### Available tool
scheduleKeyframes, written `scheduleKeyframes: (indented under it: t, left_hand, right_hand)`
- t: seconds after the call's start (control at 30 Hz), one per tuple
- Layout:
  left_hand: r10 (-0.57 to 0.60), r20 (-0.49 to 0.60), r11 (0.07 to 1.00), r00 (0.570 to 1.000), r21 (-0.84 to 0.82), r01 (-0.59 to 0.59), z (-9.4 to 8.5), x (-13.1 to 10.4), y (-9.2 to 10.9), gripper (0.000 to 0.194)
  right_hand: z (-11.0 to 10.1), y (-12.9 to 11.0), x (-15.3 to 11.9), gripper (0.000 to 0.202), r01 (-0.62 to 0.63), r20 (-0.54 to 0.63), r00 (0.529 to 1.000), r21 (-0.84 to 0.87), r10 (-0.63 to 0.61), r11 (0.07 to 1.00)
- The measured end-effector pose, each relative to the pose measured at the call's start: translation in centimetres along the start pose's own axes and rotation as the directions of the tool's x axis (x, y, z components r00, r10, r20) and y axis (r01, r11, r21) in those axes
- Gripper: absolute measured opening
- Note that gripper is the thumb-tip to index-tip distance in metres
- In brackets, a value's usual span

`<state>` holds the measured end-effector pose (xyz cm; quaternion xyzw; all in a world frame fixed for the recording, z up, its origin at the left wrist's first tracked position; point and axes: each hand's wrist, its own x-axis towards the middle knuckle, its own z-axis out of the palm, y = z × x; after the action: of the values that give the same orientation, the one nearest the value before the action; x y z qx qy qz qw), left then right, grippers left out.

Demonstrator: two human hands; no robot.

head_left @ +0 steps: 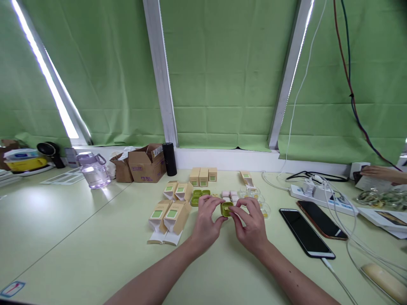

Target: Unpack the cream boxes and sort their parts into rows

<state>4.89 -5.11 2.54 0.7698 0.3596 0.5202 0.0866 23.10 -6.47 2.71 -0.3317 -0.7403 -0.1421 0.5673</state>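
Between my two hands, above the table, is a small green square container [225, 213], its open side facing me. My left hand [205, 222] grips its left edge with thumb and fingers. The fingers of my right hand [252, 226] are pinched at its right side; a small pale thing shows inside by the fingertips, too small to name. Beyond my left hand sit several similar green containers [195, 201] and some tiny yellowish pieces [215, 195]. Pale pinkish blocks [234, 193] and clear round cups [261, 198] with yellow bits are just past my right hand.
Open kraft paper boxes [176, 214] lie to the left, with closed kraft boxes [194, 176] behind. Farther left are a cardboard carton [144, 165], a black cylinder [169, 159] and a water jug [93, 169]. Phones [305, 233], cables and a power strip [324, 199] occupy the right; another person's hand [381, 173] shows there.
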Motion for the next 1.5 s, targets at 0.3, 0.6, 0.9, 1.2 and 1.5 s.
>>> scheduleKeyframes:
  t: [0.3, 0.6, 0.9, 1.2, 1.5]
  left_hand:
    - [0.125, 0.023, 0.991, 0.992, 0.036, -0.125, -0.18, -0.16, 0.78, 0.045]
    - [0.154, 0.043, 0.985, 0.987, 0.067, -0.157, -0.09, -0.26, 0.68, 0.049]
    - [0.176, 0.052, 0.981, 0.983, 0.070, -0.179, -0.07, -0.34, 0.61, 0.049]
    - [0.170, 0.048, 0.980, 0.984, 0.093, -0.174, -0.02, -0.35, 0.54, 0.047]
    - [0.157, 0.024, 0.980, 0.987, 0.118, -0.159, -0.06, -0.27, 0.56, 0.048]
  right_hand:
    - [0.33, 0.26, -0.41, 0.028, 0.005, 0.022, 1.000, -0.088, -0.003, 0.996]
    - [0.18, -0.20, -0.14, 0.023, 0.000, 0.013, 1.000, -0.079, 0.001, 0.997]
    - [0.31, -0.08, -0.25, 0.021, -0.015, 0.024, 1.000, -0.091, 0.018, 0.996]
    - [0.41, -0.09, -0.19, 0.020, -0.016, 0.032, 0.999, -0.091, 0.019, 0.996]
    - [0.29, -0.28, -0.08, 0.020, -0.015, 0.056, 0.998, -0.079, 0.020, 0.997]
